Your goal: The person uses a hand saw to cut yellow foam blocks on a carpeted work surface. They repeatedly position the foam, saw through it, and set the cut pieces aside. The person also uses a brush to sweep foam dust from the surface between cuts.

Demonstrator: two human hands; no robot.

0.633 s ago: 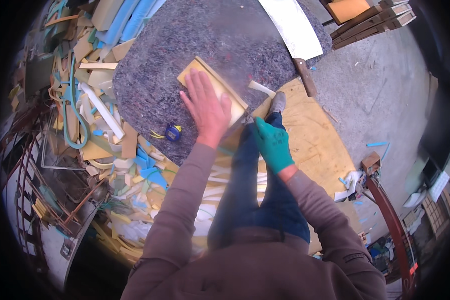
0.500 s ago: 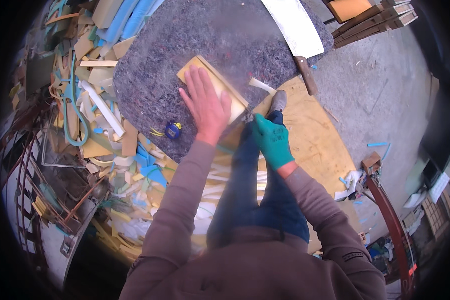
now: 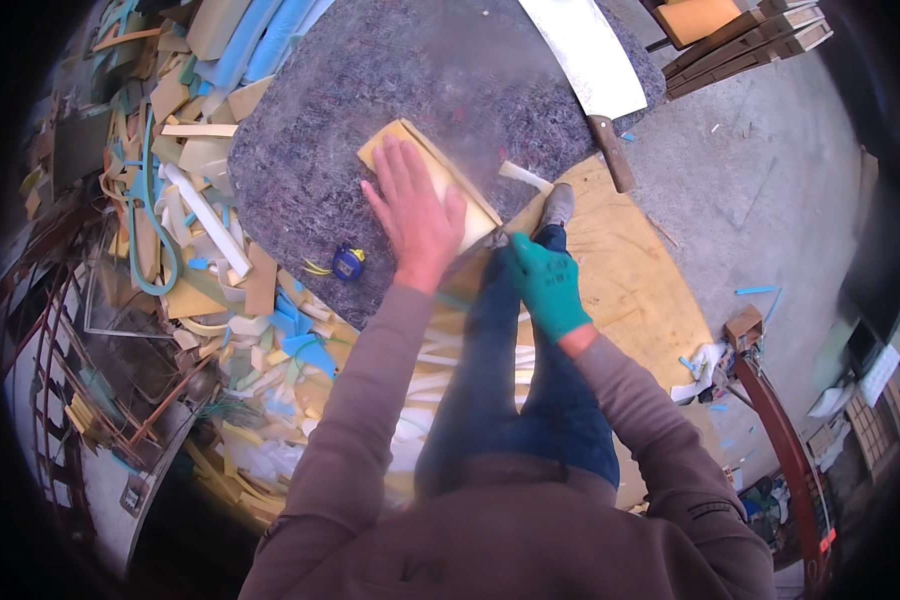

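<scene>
My bare left hand [image 3: 417,212] lies flat, fingers stretched, on a yellow foam block [image 3: 477,224]. Along the block's right side runs a narrow foam strip [image 3: 448,170], with a thin line between it and the rest. My right hand [image 3: 547,284], in a green glove, is closed at the block's near right corner. A small greyish tip of a thin blade-like tool [image 3: 499,237] shows there; its handle is hidden in the glove. Left of my left hand, a blue tape measure [image 3: 348,263] with a yellow strap rests on the grey felt-covered surface [image 3: 300,180].
A big cleaver [image 3: 600,85] with a wooden handle lies at the far right of the felt. Beside my shoe [image 3: 559,204] is a white foam offcut [image 3: 525,176]. Foam scraps [image 3: 210,215] pile up on the left. A yellowish sheet [image 3: 625,270] covers floor at right.
My right hand stays close to the block's corner, and less of the tool shows beyond the glove. The block and my left hand sit slightly lower and further right in view.
</scene>
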